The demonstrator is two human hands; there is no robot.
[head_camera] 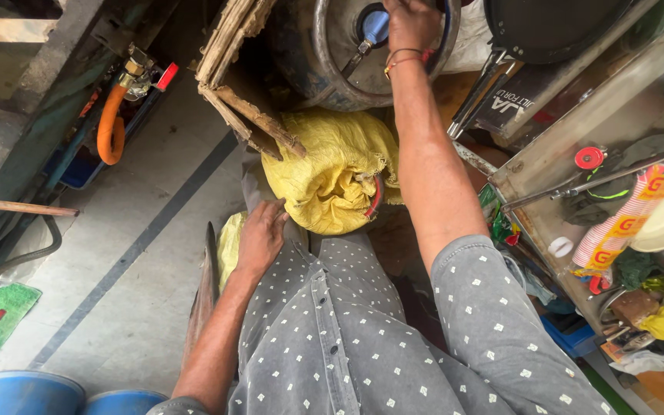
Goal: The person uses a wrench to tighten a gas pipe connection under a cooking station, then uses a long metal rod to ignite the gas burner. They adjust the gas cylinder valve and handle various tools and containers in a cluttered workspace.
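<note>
A: Right hand [413, 23]?
B: Stretched out to the top of the gas cylinder [324, 65], resting at the blue regulator [376, 25]. Fingers cut off by the frame edge; cannot tell whether closed on anything.

A: Left hand [261, 234]?
B: Open, fingers spread, pressed flat on grey cloth beside the yellow sack [332, 173]. Gripping nothing.

A: Position of the cylinder?
B: Top centre, just behind the sack, beside broken wooden slats [244, 107].

A: Surroundings?
B: Orange hose [109, 127] far left. Stack of paper cups [624, 223] on the cluttered shelf at right. Black pan [547, 27] near the cylinder.
</note>
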